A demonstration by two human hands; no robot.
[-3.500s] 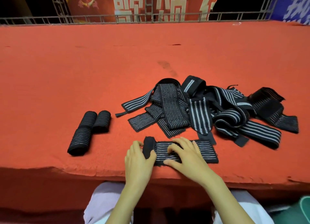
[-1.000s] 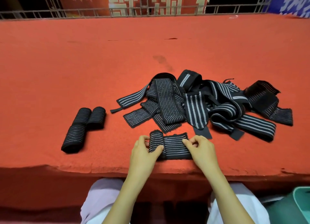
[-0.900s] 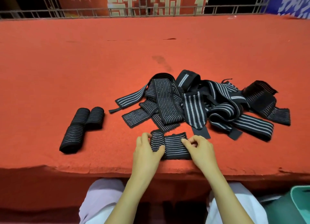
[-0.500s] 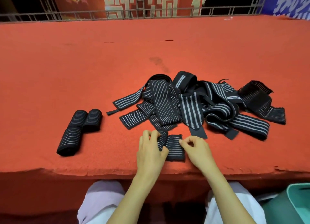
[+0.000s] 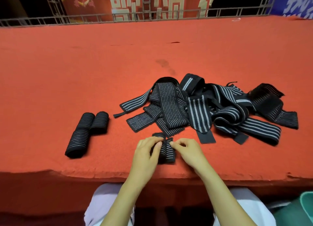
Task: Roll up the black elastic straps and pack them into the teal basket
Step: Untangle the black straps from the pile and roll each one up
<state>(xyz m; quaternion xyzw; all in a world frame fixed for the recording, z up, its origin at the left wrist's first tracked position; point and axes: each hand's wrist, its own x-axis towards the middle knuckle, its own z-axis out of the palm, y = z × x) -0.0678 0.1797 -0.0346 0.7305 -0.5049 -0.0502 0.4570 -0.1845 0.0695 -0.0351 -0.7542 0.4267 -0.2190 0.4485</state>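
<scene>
A black strap with thin grey stripes [image 5: 166,151] lies near the front edge of the red table, almost fully rolled. My left hand [image 5: 147,153] curls over the roll from the left. My right hand [image 5: 188,151] pinches the strap's short loose end on the right. Behind them sprawls a tangled pile of unrolled striped straps [image 5: 208,107]. Three finished rolls [image 5: 86,132] lie together at the left. A corner of the teal basket [image 5: 306,207] shows at the bottom right, below table level.
The red felt table [image 5: 84,65] reaches back to a metal railing [image 5: 152,15] with banners behind it. Its front edge [image 5: 67,172] runs just below my hands. My lap in pale clothing sits under the edge.
The strap has been rolled up from left to right; its flat part has shrunk to a short tail. Both hands have moved closer together.
</scene>
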